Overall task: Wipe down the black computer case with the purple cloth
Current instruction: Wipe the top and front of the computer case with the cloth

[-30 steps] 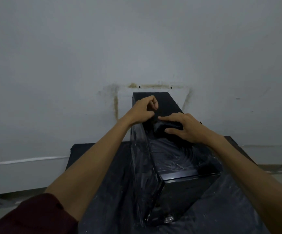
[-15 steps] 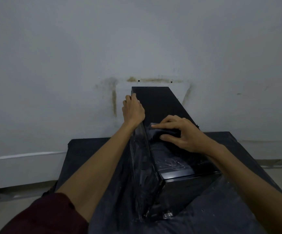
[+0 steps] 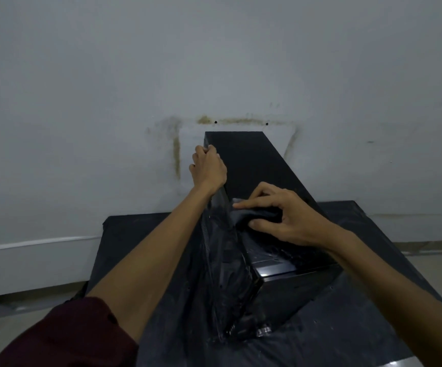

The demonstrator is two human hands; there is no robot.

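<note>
Against a pale wall point(image 3: 108, 75) marked with brownish stains point(image 3: 176, 154) stands a low table point(image 3: 140, 234) draped in glossy black sheeting. On it, the black computer case point(image 3: 251, 165) lies lengthwise, its far end near the wall and its shiny near end facing the camera. Crinkled film clings to its left side.

Both bare forearms reach out over the case, and a dark red sleeve point(image 3: 64, 337) shows at the lower left. The left hand point(image 3: 208, 169) is clenched on the case's upper left edge near the far end, fingers curled over it. The right hand point(image 3: 288, 218) holds the purple cloth point(image 3: 257, 217), which looks dark in the dim light. The cloth is bunched under bent fingers and thumb and pressed onto the case's top near its left edge.
</note>
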